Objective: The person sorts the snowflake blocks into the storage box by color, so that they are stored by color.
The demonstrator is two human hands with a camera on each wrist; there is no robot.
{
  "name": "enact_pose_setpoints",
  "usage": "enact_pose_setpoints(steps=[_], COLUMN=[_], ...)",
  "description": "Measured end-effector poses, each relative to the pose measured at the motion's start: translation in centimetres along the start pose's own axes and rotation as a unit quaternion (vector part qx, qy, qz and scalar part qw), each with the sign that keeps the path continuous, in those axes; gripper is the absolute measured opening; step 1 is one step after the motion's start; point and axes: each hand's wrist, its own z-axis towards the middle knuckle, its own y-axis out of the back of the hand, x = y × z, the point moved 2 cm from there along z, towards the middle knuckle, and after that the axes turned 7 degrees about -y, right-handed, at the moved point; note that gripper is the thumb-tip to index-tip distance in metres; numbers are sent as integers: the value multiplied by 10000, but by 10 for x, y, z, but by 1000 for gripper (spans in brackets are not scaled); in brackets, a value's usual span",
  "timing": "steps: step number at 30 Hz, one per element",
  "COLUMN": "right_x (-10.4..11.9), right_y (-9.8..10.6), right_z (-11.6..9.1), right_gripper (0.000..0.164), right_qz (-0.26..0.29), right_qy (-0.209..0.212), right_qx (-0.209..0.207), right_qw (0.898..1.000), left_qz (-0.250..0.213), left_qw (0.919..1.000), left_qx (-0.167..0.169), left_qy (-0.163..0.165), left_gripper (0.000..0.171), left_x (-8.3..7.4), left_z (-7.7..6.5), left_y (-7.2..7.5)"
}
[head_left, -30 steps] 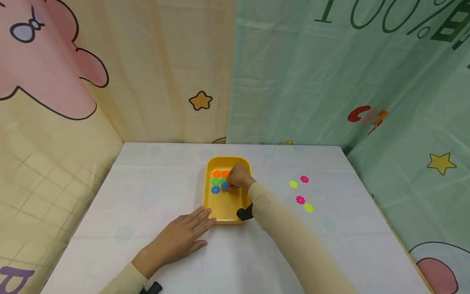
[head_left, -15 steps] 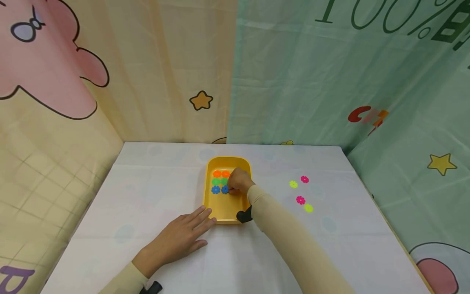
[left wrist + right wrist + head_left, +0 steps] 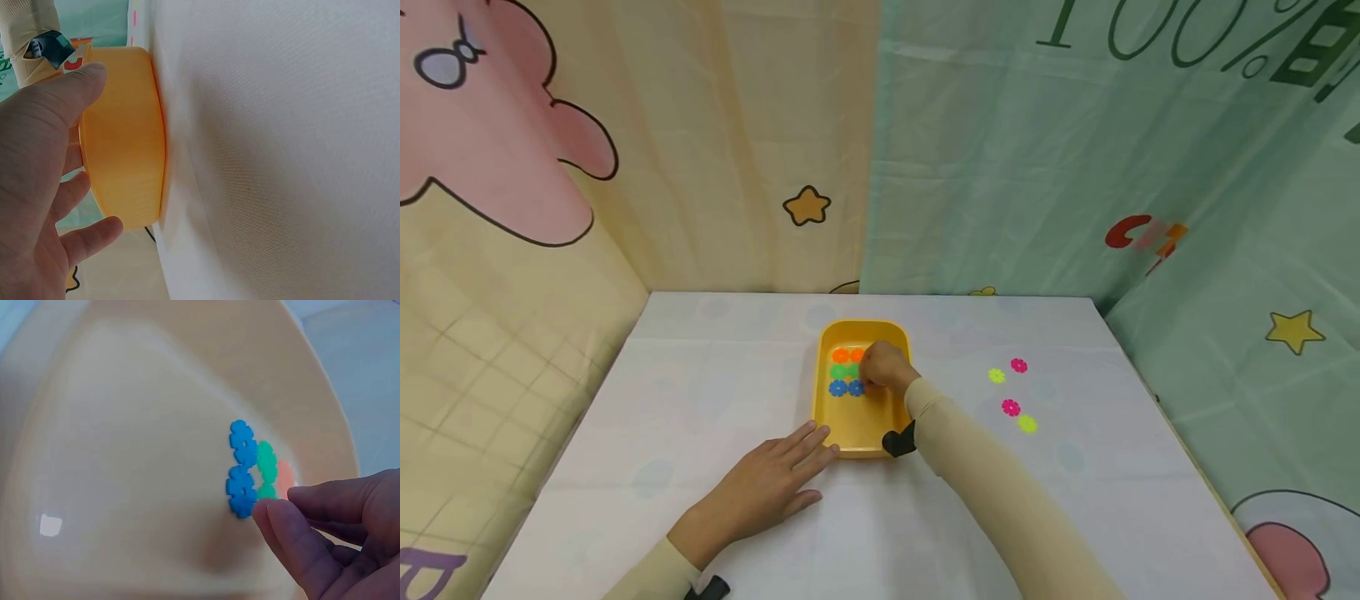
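Note:
A yellow tray (image 3: pixel 859 429) holds flower-shaped plastic pieces in short rows: orange pieces (image 3: pixel 840 356) at the back, green pieces (image 3: pixel 838 372) in the middle, blue pieces (image 3: pixel 837 388) in front. My right hand (image 3: pixel 883 364) is inside the tray, just right of these rows. In the right wrist view, its fingertips hover by the near blue piece (image 3: pixel 236 484) and a green piece (image 3: pixel 267 461), with a gap between them and nothing visibly pinched. The left hand (image 3: pixel 767 483) lies with fingers extended, touching the tray's front left corner; the left wrist view shows its thumb over the rim.
To the tray's right, pink pieces (image 3: pixel 1011 407) and yellow-green pieces (image 3: pixel 1027 424) lie loose on the white tablecloth (image 3: pixel 700 367). Patterned curtains (image 3: pixel 985 167) stand behind the table and along its sides.
The right-hand blue piece has slid toward the front, level with the other blue one. My right hand moved slightly forward with it, then came off it. The left hand stays put.

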Motion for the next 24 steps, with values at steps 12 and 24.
enact_pose_setpoints(steps=[12,24], right_x=[14,-1], right_y=[28,86], right_z=[-25,-39], right_gripper=[15,25], right_qz=[743,456], right_qy=[850,621], right_qx=[451,4], right_qw=[9926,9970], left_qz=[36,61], left_qw=[9999,9999], left_qx=[-96,-111], left_qy=[-14,12], left_gripper=[64,65], left_x=[1,-1], left_z=[0,-1], left_y=[0,-1])
